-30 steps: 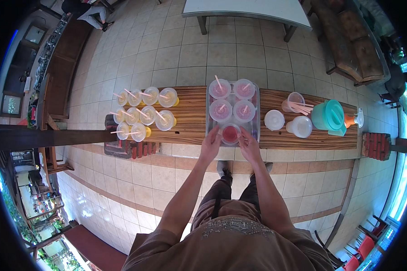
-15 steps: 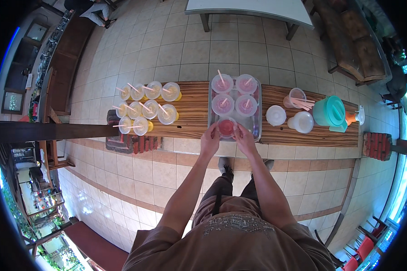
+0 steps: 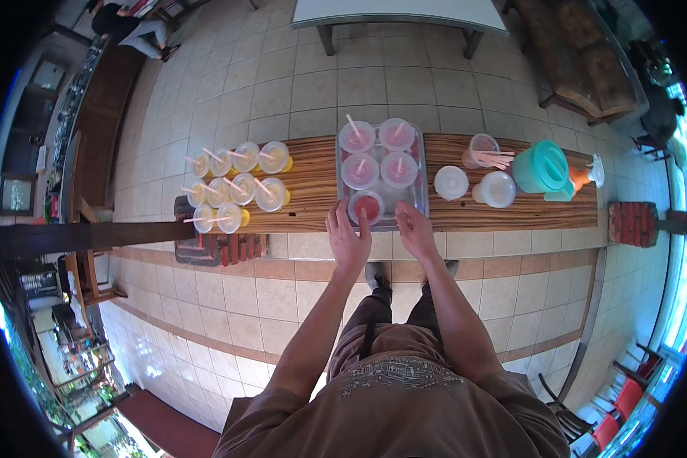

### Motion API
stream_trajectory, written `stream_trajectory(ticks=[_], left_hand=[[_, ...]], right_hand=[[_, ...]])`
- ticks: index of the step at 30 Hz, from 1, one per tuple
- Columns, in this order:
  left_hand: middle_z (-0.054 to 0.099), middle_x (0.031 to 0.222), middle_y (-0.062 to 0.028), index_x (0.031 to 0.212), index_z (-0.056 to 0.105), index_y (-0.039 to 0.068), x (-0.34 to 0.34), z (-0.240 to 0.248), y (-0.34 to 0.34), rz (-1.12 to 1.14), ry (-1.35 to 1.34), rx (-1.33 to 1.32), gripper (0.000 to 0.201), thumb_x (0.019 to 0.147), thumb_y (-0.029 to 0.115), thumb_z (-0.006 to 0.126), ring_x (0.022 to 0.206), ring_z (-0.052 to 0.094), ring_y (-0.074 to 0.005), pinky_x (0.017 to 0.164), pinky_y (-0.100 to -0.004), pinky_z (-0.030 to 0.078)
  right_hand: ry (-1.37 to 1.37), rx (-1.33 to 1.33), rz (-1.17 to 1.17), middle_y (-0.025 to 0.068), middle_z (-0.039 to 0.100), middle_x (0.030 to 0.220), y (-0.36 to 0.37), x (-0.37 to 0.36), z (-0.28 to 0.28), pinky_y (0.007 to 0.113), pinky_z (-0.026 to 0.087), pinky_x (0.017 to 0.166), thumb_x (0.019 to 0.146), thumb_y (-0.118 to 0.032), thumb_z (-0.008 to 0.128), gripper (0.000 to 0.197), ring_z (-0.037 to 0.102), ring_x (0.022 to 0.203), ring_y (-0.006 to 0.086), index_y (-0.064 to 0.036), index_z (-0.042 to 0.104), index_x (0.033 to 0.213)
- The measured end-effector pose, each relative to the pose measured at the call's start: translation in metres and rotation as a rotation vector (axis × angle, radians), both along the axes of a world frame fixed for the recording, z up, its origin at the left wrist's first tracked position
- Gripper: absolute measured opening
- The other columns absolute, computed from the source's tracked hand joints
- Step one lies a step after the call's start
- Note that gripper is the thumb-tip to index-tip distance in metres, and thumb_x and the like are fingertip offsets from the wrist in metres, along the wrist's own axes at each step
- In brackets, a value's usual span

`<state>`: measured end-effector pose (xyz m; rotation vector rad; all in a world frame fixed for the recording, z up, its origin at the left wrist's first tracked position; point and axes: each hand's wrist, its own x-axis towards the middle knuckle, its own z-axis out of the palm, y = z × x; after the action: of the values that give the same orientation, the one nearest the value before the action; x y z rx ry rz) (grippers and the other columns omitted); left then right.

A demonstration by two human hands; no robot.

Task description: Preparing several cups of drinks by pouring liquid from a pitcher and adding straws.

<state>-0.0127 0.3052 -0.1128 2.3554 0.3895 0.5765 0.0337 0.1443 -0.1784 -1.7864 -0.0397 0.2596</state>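
Observation:
A clear cup of red drink [image 3: 369,204], with no straw, stands at the near left of a metal tray [image 3: 407,200]. My left hand [image 3: 349,243] is at its near left side, fingers spread, the thumb over the near rim. My right hand [image 3: 417,235] hovers at the tray's near right corner, apart from the cup, its fingers curled together with nothing visible in them. Behind the red cup, several lidded pink drinks [image 3: 360,171] with pink straws fill the tray's back part.
Several lidded yellow drinks [image 3: 271,195] with straws stand left on the striped wooden bench [image 3: 313,191]. To the right are a white lid [image 3: 451,183], a lid-topped tub [image 3: 495,189], a cup of pink straws [image 3: 484,153], a teal pitcher [image 3: 540,168] and an orange spray bottle [image 3: 580,177].
The red cup, held between both hands before, now stands in the tray. My right hand has come off it, and the left has loosened. The whole view has shifted slightly.

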Motion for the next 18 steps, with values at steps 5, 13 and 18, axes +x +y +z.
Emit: stream_trajectory(ticks=[5,13,18], left_hand=[[0.061,0.126,-0.0246,0.134,0.054,-0.002,0.006,0.03,-0.063,-0.385,0.025,-0.162,0.04,0.097,0.012,0.066,0.12,0.057,-0.0437,0.099,-0.0489,0.049],[0.037,0.155,-0.0218,0.151,0.035,-0.003,0.103,-0.038,-0.161,-0.593,0.286,0.118,0.066,0.095,0.017,0.063,0.143,0.04,-0.0429,0.111,-0.0503,0.045],[0.03,0.162,-0.0235,0.153,0.038,0.003,0.142,-0.053,-0.174,-0.555,0.481,0.226,0.077,0.089,0.026,0.073,0.144,0.039,-0.0432,0.116,-0.0481,0.042]], right_hand=[[-0.259,-0.349,-0.104,0.0246,0.07,0.116,-0.068,0.007,0.056,0.038,0.061,0.077,0.097,-0.006,0.065,0.034,0.074,0.094,0.0347,0.0014,0.061,0.13],[-0.091,-0.293,-0.245,0.0214,0.072,0.113,-0.116,0.025,-0.035,0.041,0.057,0.081,0.099,-0.007,0.059,0.044,0.072,0.1,0.0347,0.0002,0.051,0.141],[0.067,-0.162,-0.266,0.0212,0.072,0.115,-0.124,0.037,-0.037,0.041,0.057,0.085,0.102,-0.007,0.051,0.048,0.071,0.105,0.0339,0.0007,0.045,0.149]])
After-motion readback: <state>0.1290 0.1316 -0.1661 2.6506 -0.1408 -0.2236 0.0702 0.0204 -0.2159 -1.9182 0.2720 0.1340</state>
